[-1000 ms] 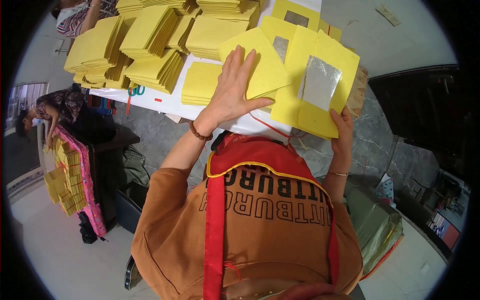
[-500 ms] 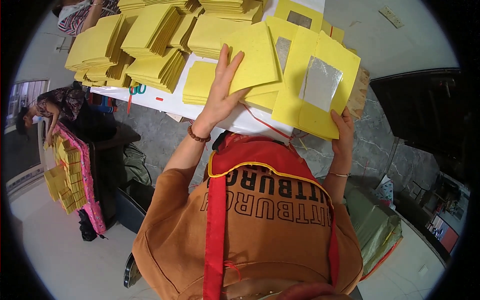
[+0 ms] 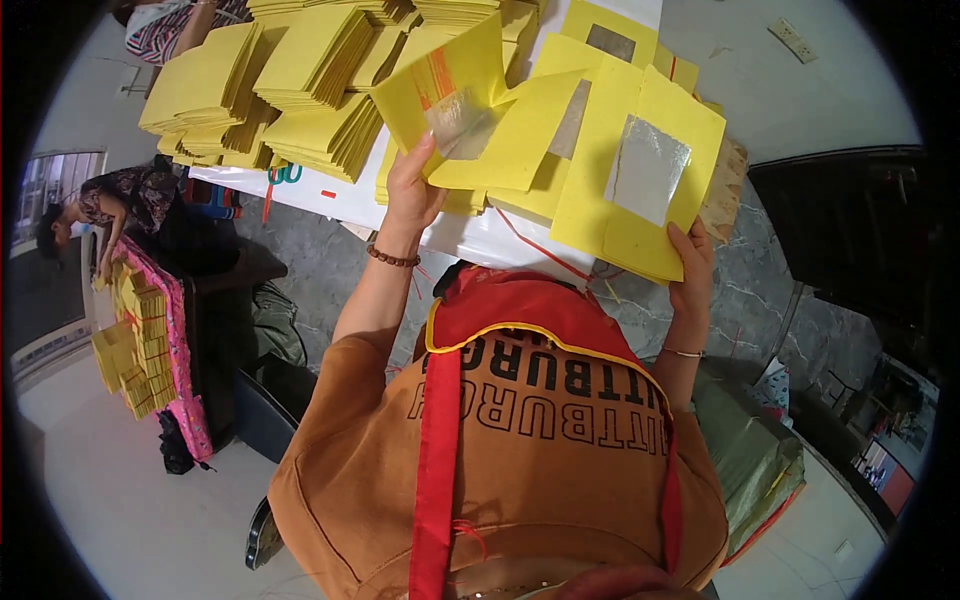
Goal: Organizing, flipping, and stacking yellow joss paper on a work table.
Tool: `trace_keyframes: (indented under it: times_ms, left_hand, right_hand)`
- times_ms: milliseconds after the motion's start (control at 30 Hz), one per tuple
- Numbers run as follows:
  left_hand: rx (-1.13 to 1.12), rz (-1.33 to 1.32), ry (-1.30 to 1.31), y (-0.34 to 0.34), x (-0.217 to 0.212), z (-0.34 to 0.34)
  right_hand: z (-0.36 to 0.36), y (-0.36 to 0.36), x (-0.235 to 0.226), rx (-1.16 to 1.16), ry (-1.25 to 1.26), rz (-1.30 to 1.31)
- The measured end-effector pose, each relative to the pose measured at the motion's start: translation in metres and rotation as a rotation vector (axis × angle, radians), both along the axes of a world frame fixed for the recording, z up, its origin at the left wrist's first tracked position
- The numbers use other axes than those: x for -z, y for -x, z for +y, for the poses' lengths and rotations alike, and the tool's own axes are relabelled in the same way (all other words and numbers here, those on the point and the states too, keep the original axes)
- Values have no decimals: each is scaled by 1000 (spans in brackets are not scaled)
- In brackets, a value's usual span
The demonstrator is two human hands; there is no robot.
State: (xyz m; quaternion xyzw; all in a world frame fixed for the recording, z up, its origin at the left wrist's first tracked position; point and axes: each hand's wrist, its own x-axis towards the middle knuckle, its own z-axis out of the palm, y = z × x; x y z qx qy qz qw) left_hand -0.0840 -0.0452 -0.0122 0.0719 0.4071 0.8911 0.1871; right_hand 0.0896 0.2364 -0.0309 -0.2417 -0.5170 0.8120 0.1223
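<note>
My left hand (image 3: 412,190) grips the lower edge of a half-unfolded yellow paper sheet (image 3: 525,140), thumb on its inner face. Inside the fold show a silver foil patch and orange-red streaks. To the right lies a flat yellow stack of sheets (image 3: 585,200), its top one bearing a silver foil square (image 3: 648,168). My right hand (image 3: 692,255) pinches the lower right corner of that stack, fingertips partly hidden beneath. Under the left-hand sheet sits a pile of folded yellow paper, mostly covered.
Several folded yellow paper bundles (image 3: 310,55) fill the table's far left. Green-handled scissors (image 3: 284,174) and a red strip (image 3: 328,194) lie near the white table edge (image 3: 470,240). Another person (image 3: 130,205) bends over a pink-covered table (image 3: 172,330) with yellow bundles at left.
The sheet in my left hand has swung open to the left, showing its foil inside. My left hand has turned and dropped slightly; the right hand keeps its corner.
</note>
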Motion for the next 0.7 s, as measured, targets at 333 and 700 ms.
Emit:
trace_keyframes:
  times_ms: [333,700]
  left_hand:
    - [-21,-180,141,6,9,2]
    - [-260,67,292,18,-10,-10]
  right_hand:
    - [-2,-1,-1,11,-21,-5]
    - [-12,3,-10,6,7,8]
